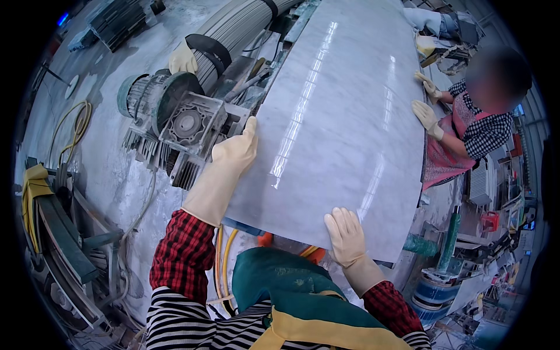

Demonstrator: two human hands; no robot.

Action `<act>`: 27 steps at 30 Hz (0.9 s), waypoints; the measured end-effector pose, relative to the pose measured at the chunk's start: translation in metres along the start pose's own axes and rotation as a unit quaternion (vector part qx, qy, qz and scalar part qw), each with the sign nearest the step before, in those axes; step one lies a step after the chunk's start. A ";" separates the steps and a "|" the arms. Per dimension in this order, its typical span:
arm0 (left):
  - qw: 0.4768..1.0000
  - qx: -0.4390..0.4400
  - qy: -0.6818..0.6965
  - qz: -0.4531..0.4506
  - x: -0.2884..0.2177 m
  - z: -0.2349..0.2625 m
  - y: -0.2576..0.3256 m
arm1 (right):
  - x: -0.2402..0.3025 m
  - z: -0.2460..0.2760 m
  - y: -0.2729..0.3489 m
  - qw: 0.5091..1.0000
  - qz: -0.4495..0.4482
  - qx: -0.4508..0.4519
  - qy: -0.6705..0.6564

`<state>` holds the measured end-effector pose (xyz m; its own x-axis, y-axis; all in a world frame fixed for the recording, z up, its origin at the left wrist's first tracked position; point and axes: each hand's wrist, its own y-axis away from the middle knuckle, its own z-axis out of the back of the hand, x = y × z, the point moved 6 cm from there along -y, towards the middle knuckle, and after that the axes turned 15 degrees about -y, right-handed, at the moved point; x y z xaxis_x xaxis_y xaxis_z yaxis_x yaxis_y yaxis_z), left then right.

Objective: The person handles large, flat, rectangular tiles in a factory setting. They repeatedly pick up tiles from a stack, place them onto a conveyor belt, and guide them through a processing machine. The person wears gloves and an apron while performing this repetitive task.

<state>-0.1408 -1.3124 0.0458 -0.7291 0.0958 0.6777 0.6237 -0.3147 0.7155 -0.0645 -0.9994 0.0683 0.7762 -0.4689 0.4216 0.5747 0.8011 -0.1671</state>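
A large polished stone slab [344,122], pale grey with faint veins, stretches away in front of me. My left hand [236,149], in a cream rubber glove, is closed on the slab's left edge, one finger pointing up along it; its other fingers are partly hidden. At the near edge, toward the right, my right hand [345,236] wears a matching glove and lies flat on the top surface, fingers stretched out. Across the slab, a person in a pink apron [443,149] rests two gloved hands [427,116] at the right edge.
A dusty motor with a gearbox [186,119] stands close beside my left hand. Behind it lies a thick bundle of grey rods [239,32], with a loose glove [183,58] against it. Green metal framing [67,233] is at left; a green post [449,239] rises at right.
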 end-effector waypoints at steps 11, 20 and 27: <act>1.000 -0.025 0.010 0.007 0.006 -0.026 -0.030 | -0.001 -0.002 0.001 1.000 0.012 -0.006 -0.008; 0.998 0.022 -0.052 0.002 0.017 -0.026 -0.035 | -0.001 -0.004 0.010 0.999 0.010 -0.031 -0.013; 0.997 0.039 -0.057 -0.026 0.028 -0.013 -0.018 | 0.010 0.001 0.006 0.999 0.027 -0.036 0.006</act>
<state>-0.1759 -1.3161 0.0495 -0.7264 0.2182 0.6517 0.6099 -0.2324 0.7576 -0.0539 -0.9988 0.0722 0.8099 -0.4298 0.3991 0.5482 0.7968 -0.2543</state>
